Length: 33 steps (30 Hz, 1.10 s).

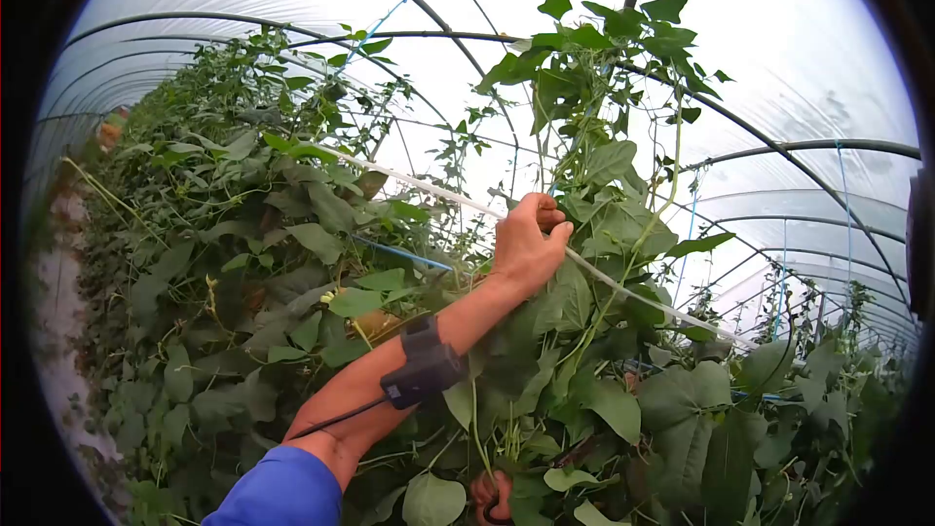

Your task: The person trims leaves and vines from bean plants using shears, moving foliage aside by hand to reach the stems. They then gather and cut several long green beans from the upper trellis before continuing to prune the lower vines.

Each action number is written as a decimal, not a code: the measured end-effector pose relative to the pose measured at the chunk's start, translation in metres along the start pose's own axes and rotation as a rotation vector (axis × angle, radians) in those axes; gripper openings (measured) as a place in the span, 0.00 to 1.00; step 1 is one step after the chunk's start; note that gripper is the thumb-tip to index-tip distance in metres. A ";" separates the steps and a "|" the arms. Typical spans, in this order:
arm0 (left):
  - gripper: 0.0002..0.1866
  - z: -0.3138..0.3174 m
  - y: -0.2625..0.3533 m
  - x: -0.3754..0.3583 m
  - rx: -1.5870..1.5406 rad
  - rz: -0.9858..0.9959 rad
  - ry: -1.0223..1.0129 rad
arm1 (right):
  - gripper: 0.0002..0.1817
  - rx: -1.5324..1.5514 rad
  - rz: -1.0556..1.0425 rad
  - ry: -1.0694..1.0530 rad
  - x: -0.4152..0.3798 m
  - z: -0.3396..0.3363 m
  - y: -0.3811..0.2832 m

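My left hand point(531, 244) is raised at the centre, its fingers curled round a white cord point(643, 300) that slants down from upper left to lower right. Green vine leaves point(611, 164) stand just beyond and right of its fingertips. A black device is strapped on the left forearm, above a blue sleeve. Low in the view, my right hand point(490, 495) is mostly hidden among leaves; its fingers look curled at a small dark curved object that I cannot make out.
Dense climbing plants point(234, 234) fill the left and lower view. Dark arched pipes point(779, 149) carry a clear plastic cover overhead. Thin blue strings point(845, 195) hang at the right, and a blue line point(404, 254) crosses behind the left arm. A pale ground strip point(63, 331) runs along the far left.
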State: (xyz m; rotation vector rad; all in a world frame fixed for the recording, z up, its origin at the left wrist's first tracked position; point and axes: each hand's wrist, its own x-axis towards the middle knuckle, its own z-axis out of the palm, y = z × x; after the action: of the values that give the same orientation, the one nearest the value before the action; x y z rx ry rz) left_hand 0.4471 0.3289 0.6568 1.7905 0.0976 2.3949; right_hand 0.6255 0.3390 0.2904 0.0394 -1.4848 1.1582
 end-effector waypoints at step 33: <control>0.18 0.006 -0.034 0.031 -0.536 -0.768 -0.402 | 0.28 -0.884 -0.211 0.551 -0.037 -0.041 0.046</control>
State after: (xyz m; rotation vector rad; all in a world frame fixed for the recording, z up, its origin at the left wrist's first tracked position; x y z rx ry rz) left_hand 0.4468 0.3670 0.6833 1.5430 0.0686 1.3505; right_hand 0.6392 0.3683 0.2258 -0.6599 -1.3264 0.2315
